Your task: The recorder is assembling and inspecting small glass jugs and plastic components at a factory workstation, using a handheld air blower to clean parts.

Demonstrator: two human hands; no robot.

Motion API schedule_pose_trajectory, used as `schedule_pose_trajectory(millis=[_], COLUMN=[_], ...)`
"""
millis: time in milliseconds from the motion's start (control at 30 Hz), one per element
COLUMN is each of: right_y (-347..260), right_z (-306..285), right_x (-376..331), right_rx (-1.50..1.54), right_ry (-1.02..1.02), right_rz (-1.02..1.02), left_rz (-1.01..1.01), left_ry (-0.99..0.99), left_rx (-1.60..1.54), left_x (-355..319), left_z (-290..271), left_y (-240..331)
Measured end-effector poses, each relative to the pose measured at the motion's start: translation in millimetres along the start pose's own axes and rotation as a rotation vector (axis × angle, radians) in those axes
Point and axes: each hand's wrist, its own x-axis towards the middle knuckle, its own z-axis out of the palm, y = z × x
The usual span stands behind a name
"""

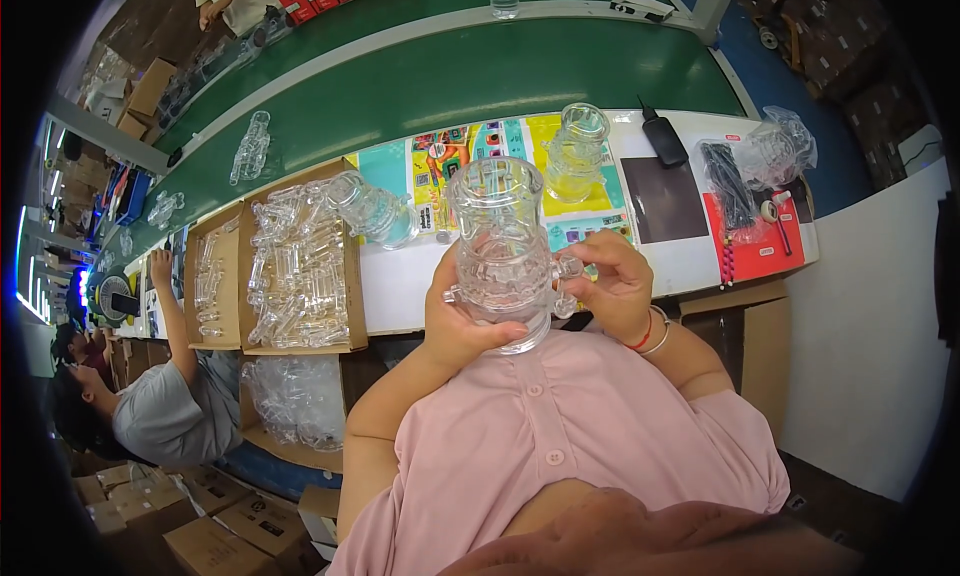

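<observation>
My left hand (465,321) is wrapped around the lower part of a tall, stepped vessel (500,226) of clear glass or plastic, held upright in front of my chest. At the vessel's right side, my right hand (618,281) pinches a small clear piece with rounded ends (567,268). Whether that piece is joined to the vessel or only touching it, I cannot tell. Beyond my right hand, a similar clear vessel (577,151) stands on the bench. Another clear vessel (372,208) lies tilted to the left, against the edge of a carton.
Left of me, a carton (357,301) is filled with clear tubes, beside a smaller carton (228,326). On the right lie a black bottle (663,138), a wrapped clear piece (775,151) and a red sheet (755,251). A co-worker in grey (175,416) sits further left.
</observation>
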Motion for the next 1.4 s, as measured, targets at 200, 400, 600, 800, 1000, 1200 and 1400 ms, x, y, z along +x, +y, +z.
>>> schedule_pose_trajectory(millis=[200,400,600,800,1000,1200,1400], right_y=[-8.9,-23.6,-44.9,-42.3,-19.7,-26.3,-39.5], right_z=[1.8,-12.3,11.5,16.7,43.6,40.9,59.9], right_x=[-5.1,15.2,12.7,6.8,44.6,68.9,64.5], right_rx=[-0.078,-0.081,0.400,0.361,-0.697,-0.201,-0.466], right_ry=[-0.037,-0.197,-0.454,-0.666,-0.459,-0.453,-0.366], right_rz=[0.033,-0.114,0.204,0.067,-0.150,-0.020,-0.298], left_rz=[-0.186,-0.057,0.509,0.626,-0.093,0.048,0.234], left_ry=[-0.010,-0.106,-0.677,-0.693,-0.243,0.043,-0.025], left_rx=[-0.088,-0.123,0.647,0.681,0.267,0.106,0.456], left_x=[1.5,-12.6,-2.7,-21.3,-22.3,-30.6,-31.3], left_z=[-7.5,-8.7,-7.7,-10.2,-28.0,-49.2,-53.4], left_y=[5.5,1.1,16.6,5.0,15.7,18.4,31.1])
